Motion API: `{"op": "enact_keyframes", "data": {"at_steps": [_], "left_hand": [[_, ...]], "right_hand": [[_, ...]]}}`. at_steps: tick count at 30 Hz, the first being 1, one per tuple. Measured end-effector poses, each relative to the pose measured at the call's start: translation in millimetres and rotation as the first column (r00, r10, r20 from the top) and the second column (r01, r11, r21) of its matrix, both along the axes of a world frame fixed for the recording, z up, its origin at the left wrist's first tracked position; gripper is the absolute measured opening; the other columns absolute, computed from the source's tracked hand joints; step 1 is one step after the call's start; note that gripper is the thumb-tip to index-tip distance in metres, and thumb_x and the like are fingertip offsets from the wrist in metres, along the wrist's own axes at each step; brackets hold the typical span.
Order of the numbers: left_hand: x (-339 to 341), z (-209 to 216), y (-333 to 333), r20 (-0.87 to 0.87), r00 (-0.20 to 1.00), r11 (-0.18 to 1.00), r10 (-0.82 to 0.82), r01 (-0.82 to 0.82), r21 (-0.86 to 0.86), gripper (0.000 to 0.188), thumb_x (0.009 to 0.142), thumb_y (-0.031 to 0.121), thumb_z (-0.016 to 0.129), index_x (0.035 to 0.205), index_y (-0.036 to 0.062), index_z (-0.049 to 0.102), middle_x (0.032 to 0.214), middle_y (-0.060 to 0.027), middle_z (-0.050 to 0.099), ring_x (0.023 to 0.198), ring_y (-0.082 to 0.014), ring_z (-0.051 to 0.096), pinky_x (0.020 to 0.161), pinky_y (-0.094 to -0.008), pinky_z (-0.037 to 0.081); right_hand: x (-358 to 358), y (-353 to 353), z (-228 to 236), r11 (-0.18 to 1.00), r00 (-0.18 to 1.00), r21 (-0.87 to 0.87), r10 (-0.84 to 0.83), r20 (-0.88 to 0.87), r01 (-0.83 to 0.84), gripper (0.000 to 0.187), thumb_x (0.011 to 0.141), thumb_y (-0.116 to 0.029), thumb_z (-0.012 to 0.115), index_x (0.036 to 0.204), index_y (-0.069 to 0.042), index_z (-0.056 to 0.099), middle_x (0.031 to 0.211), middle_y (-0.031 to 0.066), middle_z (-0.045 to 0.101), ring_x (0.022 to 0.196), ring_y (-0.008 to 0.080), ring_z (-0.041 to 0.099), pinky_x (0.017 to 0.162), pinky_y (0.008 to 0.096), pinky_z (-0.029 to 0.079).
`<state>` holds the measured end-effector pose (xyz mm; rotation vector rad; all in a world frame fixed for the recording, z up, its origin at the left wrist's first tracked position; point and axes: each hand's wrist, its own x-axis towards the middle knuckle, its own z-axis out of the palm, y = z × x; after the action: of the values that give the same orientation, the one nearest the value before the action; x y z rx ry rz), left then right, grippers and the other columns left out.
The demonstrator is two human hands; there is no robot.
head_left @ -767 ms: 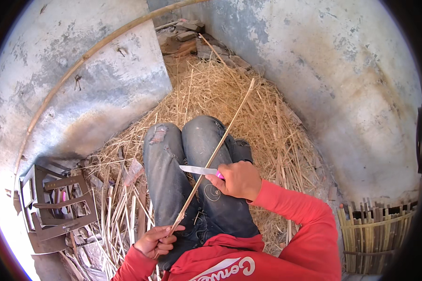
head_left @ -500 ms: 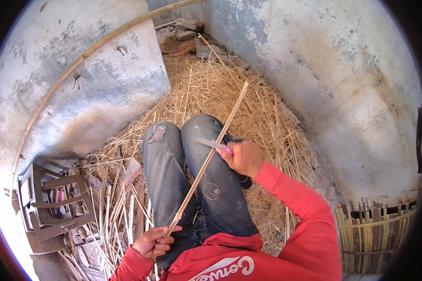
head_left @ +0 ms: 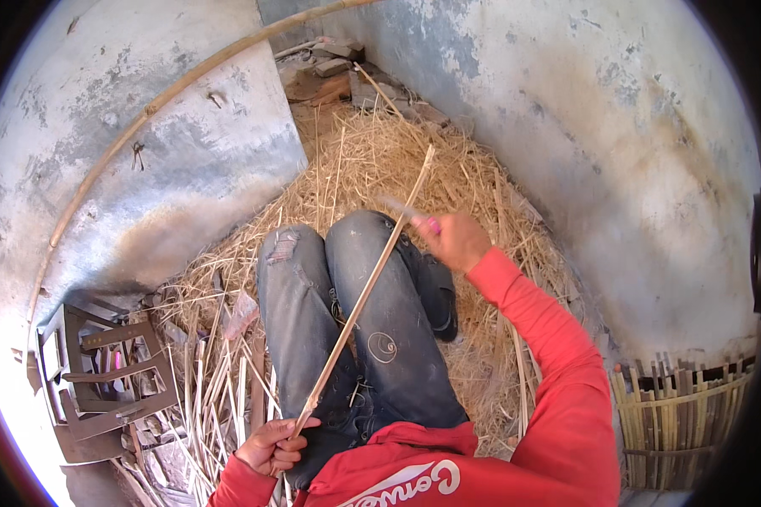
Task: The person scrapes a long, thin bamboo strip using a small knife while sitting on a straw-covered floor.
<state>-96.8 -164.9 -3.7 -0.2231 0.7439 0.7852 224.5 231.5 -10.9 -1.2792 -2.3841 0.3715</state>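
Observation:
My left hand (head_left: 272, 445) is closed around the lower end of a long, thin strip that looks like split bamboo (head_left: 359, 306). The strip slants up and to the right across my thighs, its far end above the shavings. My right hand (head_left: 458, 241) grips a knife (head_left: 434, 225) by its pink handle. Its blade, blurred by motion, points left and crosses the strip in its upper part. I cannot tell whether the blade touches the strip. My legs in worn blue jeans (head_left: 294, 304) are bent beneath the strip.
Pale shavings (head_left: 473, 186) cover the ground ahead. Loose strips (head_left: 220, 406) lie at the left, beside a brown frame (head_left: 110, 376). A slatted bamboo basket (head_left: 685, 422) stands at the right. Bricks (head_left: 334, 68) lie in the far corner between weathered walls (head_left: 583, 152). A curved pole (head_left: 148, 110) spans the left.
My right hand and the knife have moved up and slightly right, toward the strip's far end. That end has shifted a little left. My left hand keeps its hold.

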Motion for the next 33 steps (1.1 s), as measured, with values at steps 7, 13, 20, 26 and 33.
{"op": "enact_keyframes", "data": {"at_steps": [7,13,20,26,33], "left_hand": [[2.4,1.6,-2.3,-0.040,0.999,1.000,0.015,-0.015,-0.001,0.045,0.109,0.021,0.055,0.148,-0.0007,0.050,0.073,0.0031,0.032,0.057,-0.0055,0.024,0.047,-0.0220,0.019],[-0.1,10.3,-4.6,-0.082,0.996,0.998,-0.037,0.042,0.056,0.045,0.109,0.022,0.056,0.148,0.0011,0.050,0.073,0.0026,0.033,0.056,-0.0055,0.025,0.047,-0.0223,0.019],[1.3,4.0,-11.4,-0.093,0.996,0.999,-0.004,0.007,0.040,0.044,0.109,0.022,0.055,0.147,0.0010,0.051,0.073,0.0031,0.032,0.056,-0.0054,0.024,0.047,-0.0218,0.019],[-0.8,10.5,-7.5,-0.089,0.995,0.997,-0.033,0.040,0.069,0.044,0.110,0.022,0.054,0.147,-0.0001,0.051,0.072,0.0035,0.030,0.056,-0.0054,0.024,0.047,-0.0216,0.020],[9.2,13.0,4.6,-0.097,0.995,0.998,0.008,-0.003,0.060,0.044,0.110,0.023,0.055,0.147,0.0011,0.052,0.072,0.0037,0.030,0.056,-0.0049,0.024,0.047,-0.0215,0.020]], "right_hand": [[-13.4,-60.0,0.1,0.956,0.957,0.038,0.290,0.001,-0.290,0.073,0.101,-0.064,0.049,0.064,-0.004,0.067,0.056,0.0227,0.060,0.054,0.0424,0.063,0.053,0.0529,0.050],[40.3,59.7,-19.0,0.975,0.994,0.206,-0.096,0.057,0.083,0.072,0.105,-0.058,0.045,0.067,-0.001,0.068,0.058,0.0240,0.060,0.055,0.0437,0.062,0.055,0.0523,0.049],[22.1,32.1,-11.4,0.986,0.991,0.151,-0.054,-0.119,0.072,0.064,0.104,-0.052,0.053,0.069,0.000,0.065,0.057,0.0218,0.057,0.049,0.0405,0.056,0.053,0.0511,0.046],[16.2,13.1,-25.5,0.957,0.986,0.258,0.155,-0.060,-0.135,0.063,0.104,-0.056,0.052,0.069,-0.005,0.066,0.054,0.0153,0.058,0.048,0.0346,0.057,0.052,0.0452,0.049],[4.9,69.1,1.0,0.960,0.972,0.151,-0.226,-0.070,0.235,0.065,0.101,-0.061,0.051,0.071,-0.007,0.070,0.057,0.0185,0.061,0.054,0.0393,0.061,0.054,0.0506,0.049]]}}
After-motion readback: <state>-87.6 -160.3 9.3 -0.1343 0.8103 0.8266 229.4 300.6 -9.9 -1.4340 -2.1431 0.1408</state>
